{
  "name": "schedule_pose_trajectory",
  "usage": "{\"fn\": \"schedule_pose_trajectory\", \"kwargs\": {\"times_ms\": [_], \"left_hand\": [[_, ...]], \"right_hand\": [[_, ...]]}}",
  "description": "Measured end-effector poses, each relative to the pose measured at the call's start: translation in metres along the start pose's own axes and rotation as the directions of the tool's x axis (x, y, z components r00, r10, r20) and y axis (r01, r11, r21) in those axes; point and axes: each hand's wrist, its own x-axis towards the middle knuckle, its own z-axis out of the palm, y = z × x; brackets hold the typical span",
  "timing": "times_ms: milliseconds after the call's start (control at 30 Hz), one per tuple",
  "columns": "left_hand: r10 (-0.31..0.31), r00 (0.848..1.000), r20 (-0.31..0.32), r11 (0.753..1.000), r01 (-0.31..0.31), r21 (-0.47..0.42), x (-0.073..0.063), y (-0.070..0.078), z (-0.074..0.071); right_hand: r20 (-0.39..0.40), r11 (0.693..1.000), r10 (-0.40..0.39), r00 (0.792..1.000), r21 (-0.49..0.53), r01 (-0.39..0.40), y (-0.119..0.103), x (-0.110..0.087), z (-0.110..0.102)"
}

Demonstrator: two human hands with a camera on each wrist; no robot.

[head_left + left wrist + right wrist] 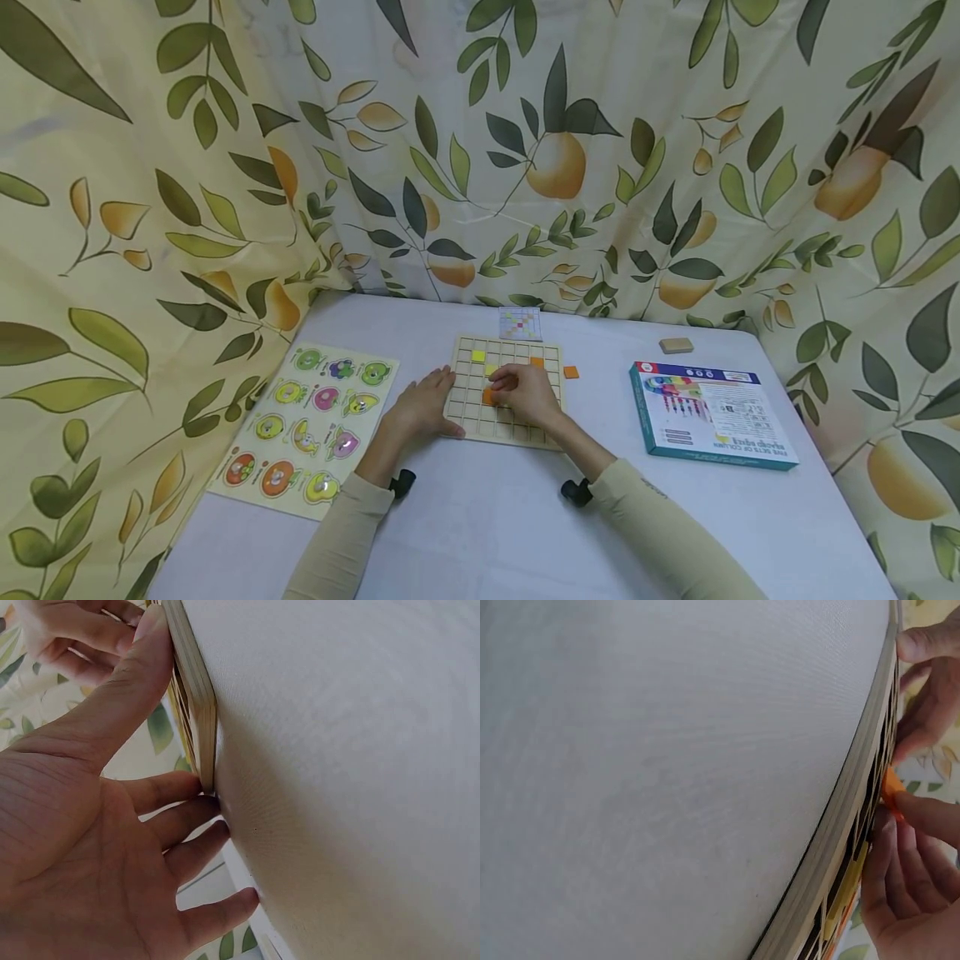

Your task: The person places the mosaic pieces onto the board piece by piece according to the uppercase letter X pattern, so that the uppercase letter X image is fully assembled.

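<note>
A wooden grid board lies flat on the table. My left hand steadies its left side, the thumb at the near left corner and the fingers extended along the edge. Over the middle of the board, my right hand pinches an orange square tile between thumb and fingers. That tile is tilted against the grid in the right wrist view. A yellow tile sits in a cell at the upper left, another yellow tile lies closer to the right hand, and an orange tile is at the upper right.
A loose orange tile lies right of the board. Behind the board is a small pattern card. A sheet of fruit pictures lies at left; a teal-edged box and a small wooden block are at right. A leafy curtain hangs behind.
</note>
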Motion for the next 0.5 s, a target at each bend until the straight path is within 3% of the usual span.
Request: {"fn": "schedule_pose_trajectory", "kwargs": {"times_ms": [500], "left_hand": [[-0.002, 1.0, -0.002, 1.0, 0.002, 0.004, 0.0002, 0.0001, 0.0011]], "right_hand": [[0.003, 0.999, -0.026, 1.0, -0.041, 0.026, 0.001, -0.0006, 0.0009]]}}
